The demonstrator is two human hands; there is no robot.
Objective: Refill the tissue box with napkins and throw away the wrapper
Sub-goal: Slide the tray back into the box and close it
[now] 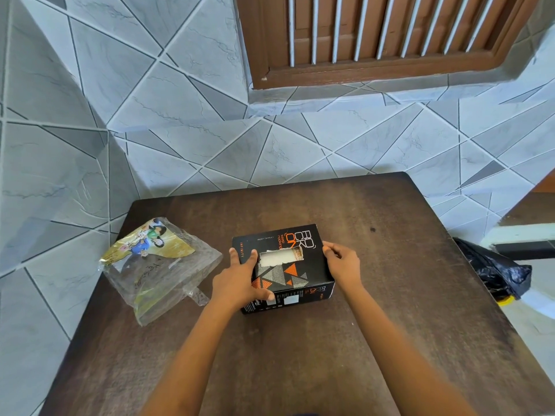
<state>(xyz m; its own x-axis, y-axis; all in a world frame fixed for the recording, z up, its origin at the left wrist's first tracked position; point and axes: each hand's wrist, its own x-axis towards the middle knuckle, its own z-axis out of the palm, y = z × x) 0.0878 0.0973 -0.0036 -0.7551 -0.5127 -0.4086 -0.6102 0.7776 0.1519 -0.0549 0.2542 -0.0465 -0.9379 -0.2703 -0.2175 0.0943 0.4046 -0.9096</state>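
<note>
item 1: box (285, 273). black carton with orange and grey triangles and orange lettering. stands flat near the middle of the table (300, 355), its long side running left to right, turned slightly. a ragged slot is cut in its top face.

item 2: napkins (277, 257). white, seen through the slot, lying inside the box. how many cannot be told.

item 3: left hand (237, 280). clasps the box's left end. its fingers are spread over the top face, one fingertip at the slot's left edge, and the thumb presses against the near side face.

item 4: right hand (342, 262). grips the box's right end. fingers are curled over the top right edge, with the palm against the end face.

item 5: wrapper (159, 265). clear plastic, crumpled and slack, with a gold panel and a printed picture of figures. lies on the table's left part, near the far left corner, one edge hanging over the table's side. apart from the box and just left of the left hand, touching neither.

item 6: table. dark brown worn top, set against the wall (180, 115).

item 7: bag (492, 271). black plastic, crumpled, off the table's right edge and lower down. a small yellow thing (506, 301) shows under it, too hidden to name.

item 8: wall. grey and white tiles in an angular pattern.

item 9: window (390, 34). brown frame with white bars, set above the table.
</note>
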